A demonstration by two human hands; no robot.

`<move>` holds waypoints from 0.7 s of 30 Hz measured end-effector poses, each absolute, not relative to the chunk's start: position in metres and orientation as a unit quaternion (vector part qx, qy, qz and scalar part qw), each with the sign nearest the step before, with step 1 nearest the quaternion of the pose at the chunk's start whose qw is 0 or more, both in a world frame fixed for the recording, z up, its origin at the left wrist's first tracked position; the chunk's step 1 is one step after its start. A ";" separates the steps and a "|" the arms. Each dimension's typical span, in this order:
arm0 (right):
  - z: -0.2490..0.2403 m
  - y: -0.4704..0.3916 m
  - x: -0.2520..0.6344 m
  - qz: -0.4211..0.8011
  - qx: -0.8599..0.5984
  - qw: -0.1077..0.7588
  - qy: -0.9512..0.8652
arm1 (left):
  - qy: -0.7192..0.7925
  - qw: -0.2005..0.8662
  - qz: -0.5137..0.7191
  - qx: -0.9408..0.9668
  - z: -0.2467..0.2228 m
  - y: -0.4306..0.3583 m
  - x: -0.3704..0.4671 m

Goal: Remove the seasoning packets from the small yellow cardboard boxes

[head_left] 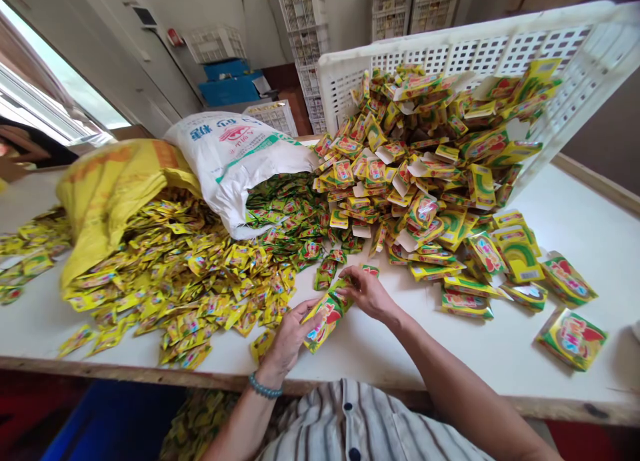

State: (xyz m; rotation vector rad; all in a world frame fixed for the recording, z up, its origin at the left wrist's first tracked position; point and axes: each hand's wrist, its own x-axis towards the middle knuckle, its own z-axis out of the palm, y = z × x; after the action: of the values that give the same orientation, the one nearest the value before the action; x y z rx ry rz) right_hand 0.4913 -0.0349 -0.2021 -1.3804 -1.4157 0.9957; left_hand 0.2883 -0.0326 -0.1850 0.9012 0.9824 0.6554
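Note:
My left hand is closed around a small yellow-and-green carton with a red fruit picture, held tilted just above the table's front edge. At the carton's far end, my right hand pinches a small green sachet; whether the sachet is partly inside cannot be made out. Just beyond my hands lie loose green sachets, trailing from a pile of the same kind. A heap of yellow sachets spreads to the left, with some close by my left hand.
A tipped white crate spills many cartons on the right. Several cartons lie farther right. A white sack and a yellow sack lie on the white table. Another person's arm shows at far left.

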 end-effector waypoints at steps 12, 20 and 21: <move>-0.192 -0.042 0.475 0.317 -0.579 0.433 -0.614 | 0.479 0.722 0.301 0.398 -0.188 -0.034 0.298; -0.184 -0.040 0.488 0.403 -0.538 0.452 -0.586 | 0.485 0.743 0.297 0.352 -0.176 -0.033 0.294; -0.184 -0.041 0.486 0.394 -0.547 0.451 -0.585 | 0.484 0.744 0.298 0.351 -0.176 -0.033 0.294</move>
State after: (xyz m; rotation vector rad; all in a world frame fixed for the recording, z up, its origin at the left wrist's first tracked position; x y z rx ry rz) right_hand 0.4861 -0.0410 -0.1844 -1.3531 -1.4456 0.9730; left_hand 0.2939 -0.0333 -0.1760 0.7697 1.0610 0.6520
